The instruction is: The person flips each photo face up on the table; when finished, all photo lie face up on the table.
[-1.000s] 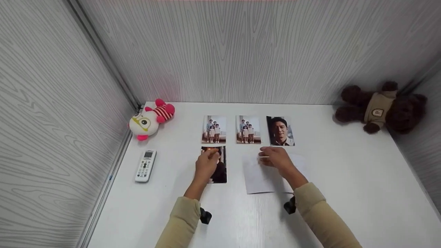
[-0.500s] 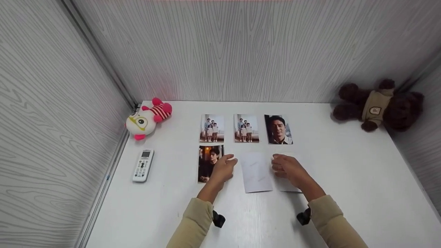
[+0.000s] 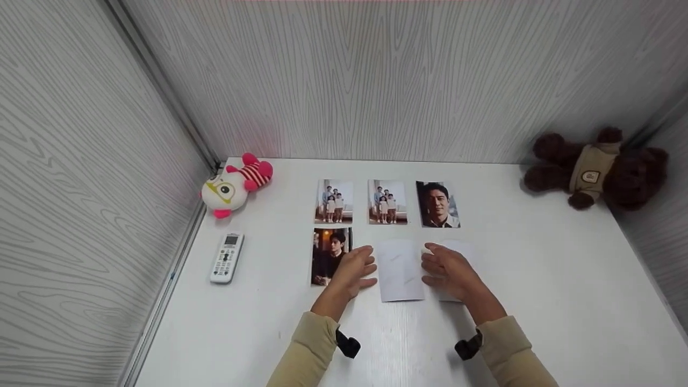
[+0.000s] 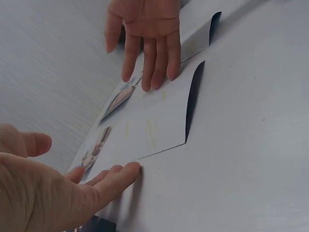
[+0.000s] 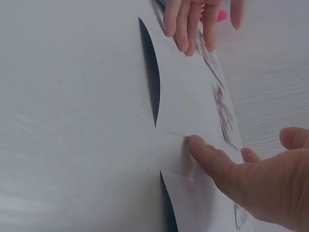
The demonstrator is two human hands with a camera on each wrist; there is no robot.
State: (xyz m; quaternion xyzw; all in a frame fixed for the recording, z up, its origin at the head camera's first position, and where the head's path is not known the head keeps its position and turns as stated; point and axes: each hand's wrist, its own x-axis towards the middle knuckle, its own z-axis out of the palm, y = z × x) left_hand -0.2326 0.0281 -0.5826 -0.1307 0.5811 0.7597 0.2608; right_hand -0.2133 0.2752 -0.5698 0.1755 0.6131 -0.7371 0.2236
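Below frame center | your left hand (image 3: 352, 272), right hand (image 3: 451, 272) flank white card (image 3: 400, 273), fingers extended, nothing gripped | likely light, bendy; pinch raised bottom edge (image 3: 402, 299)

- the head view looks forward and down from above the near side of the tabletop (image 3: 543, 269), the farthest off, taking in the left hand (image 3: 352, 271), the right hand (image 3: 450, 269) and the back wall (image 3: 349, 80).
- the left wrist view looks from close and low beside the left hand, across toward the right hand, the scene slanting.
- the right wrist view, similarly close, faces the opposite way, toward the left hand, also slanted.
- all three share the white card (image 3: 400, 271) between the hands.
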